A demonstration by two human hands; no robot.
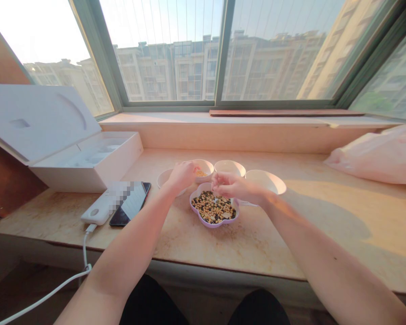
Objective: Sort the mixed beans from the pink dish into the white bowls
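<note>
A lilac flower-shaped bowl (pixel 214 224) holds a mix of black and yellow beans (pixel 214 207). Over its back edge hovers my right hand (pixel 232 186), fingertips pinched; whatever they hold is too small to make out. My left hand (pixel 185 174) is at the near left rim of a white bowl (pixel 208 165) with some yellow beans (pixel 200 173) inside. Its fingers are curled together over that bowl, and their contents are hidden. Partly behind my left wrist stands another white bowl (pixel 161 178). Two more, a middle bowl (pixel 230 166) and a right bowl (pixel 272 181), stand behind my right hand.
At the left, an open white box (pixel 118 155) stands behind a white power bank (pixel 99 205) with a cable (pixel 85 248) and a dark phone (pixel 130 207). A pale plastic bag (pixel 379 155) lies at the right. The window ledge (pixel 162 118) borders the stone-patterned counter (pixel 311 239).
</note>
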